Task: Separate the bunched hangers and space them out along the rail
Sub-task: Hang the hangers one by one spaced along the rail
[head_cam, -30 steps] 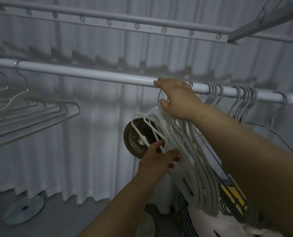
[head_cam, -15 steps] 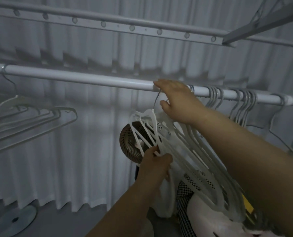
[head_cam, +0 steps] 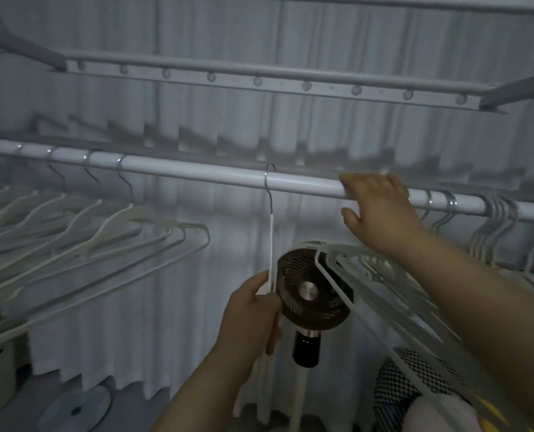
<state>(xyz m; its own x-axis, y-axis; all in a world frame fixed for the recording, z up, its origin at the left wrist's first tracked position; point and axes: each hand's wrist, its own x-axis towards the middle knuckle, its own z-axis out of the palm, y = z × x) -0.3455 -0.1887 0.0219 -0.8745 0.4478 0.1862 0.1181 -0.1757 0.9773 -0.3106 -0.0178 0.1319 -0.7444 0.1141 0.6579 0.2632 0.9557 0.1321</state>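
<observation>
— One hanger [head_cam: 271, 232] is hung alone on the rail [head_cam: 197, 171], apart from the bunch [head_cam: 384, 275]. How is it held?
— It is pinched low by the raised left hand [head_cam: 253, 316]. The right hand [head_cam: 381, 210] is laid flat along the rail, fingers straight.

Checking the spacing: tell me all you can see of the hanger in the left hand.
The hanger is white, plastic by the look, with a grey metal hook over the rail. Seen edge-on as a thin upright line, it hangs alone between the spaced hangers and the bunch, touching neither. The left hand grips its lower part, in front of the fan.
</observation>
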